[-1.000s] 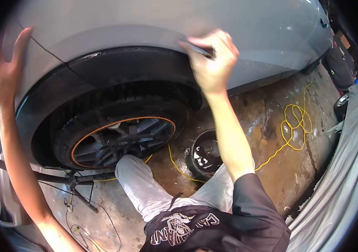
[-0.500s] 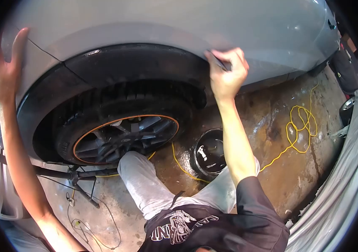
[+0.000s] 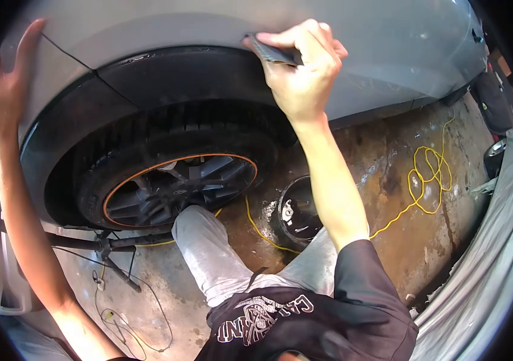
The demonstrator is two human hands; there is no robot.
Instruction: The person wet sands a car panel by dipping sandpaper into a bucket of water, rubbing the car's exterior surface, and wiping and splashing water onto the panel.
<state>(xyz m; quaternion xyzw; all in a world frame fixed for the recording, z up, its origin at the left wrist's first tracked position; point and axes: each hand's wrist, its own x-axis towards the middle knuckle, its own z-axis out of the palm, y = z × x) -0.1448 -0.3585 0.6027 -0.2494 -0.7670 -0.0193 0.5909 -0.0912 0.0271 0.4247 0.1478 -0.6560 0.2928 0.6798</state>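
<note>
My left hand (image 3: 6, 99) rests with its fingers apart against the grey car body at the far left, beside the panel seam. My right hand (image 3: 307, 72) is closed on a thin, dark, flat piece (image 3: 277, 53), whose exact kind I cannot make out. Its tip is at the grey fender (image 3: 184, 24), just above the edge of the black wheel arch trim (image 3: 178, 63). Below the arch sits the wheel (image 3: 178, 189), a black tyre with dark spokes and an orange ring round the rim.
A round black tub (image 3: 286, 219) stands on the wet concrete floor (image 3: 389, 180) near my knee. A yellow cord (image 3: 416, 207) loops to the right. At the lower left are a dark stand (image 3: 109, 246) and thin cables. Grey sheeting (image 3: 479, 265) hangs at the right.
My right hand has moved left and up along the arch edge, carrying the dark flat piece. My left hand has shifted up slightly in view and stays against the car body.
</note>
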